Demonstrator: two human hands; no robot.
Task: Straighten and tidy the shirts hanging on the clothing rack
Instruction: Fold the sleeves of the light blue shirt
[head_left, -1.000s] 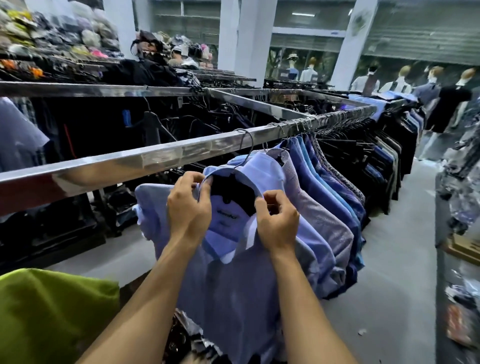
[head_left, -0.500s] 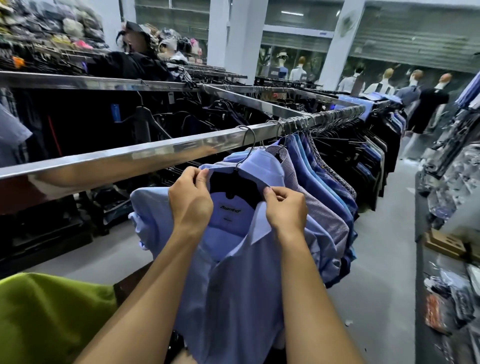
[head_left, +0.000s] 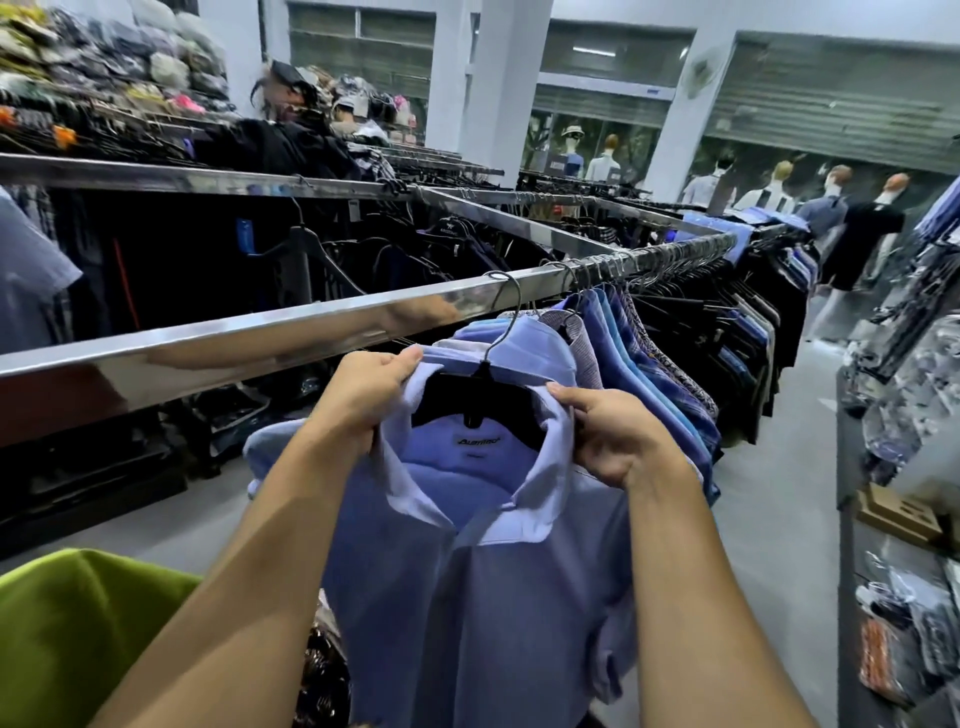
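A: Where's the shirt rn?
B: Front blue shirt (head_left: 493, 571) hangs on its black hanger (head_left: 478, 400), hook over the steel rail (head_left: 260, 338), just ahead of the other shirts (head_left: 649, 374).
A: Hands?
B: Left hand (head_left: 363, 400) has its fingers curled tight round the collar (head_left: 545, 467), left side. Right hand (head_left: 618, 436) pinches the right side, thumb & fingers closed on cloth.
A: Step?
B: Prob squaring the collar on the hanger. Next, I'd guess: even pull both sides, then smooth the front w/o dragging the hook off.

Head camera faces forward and down, close beside the rack (head_left: 311, 338).
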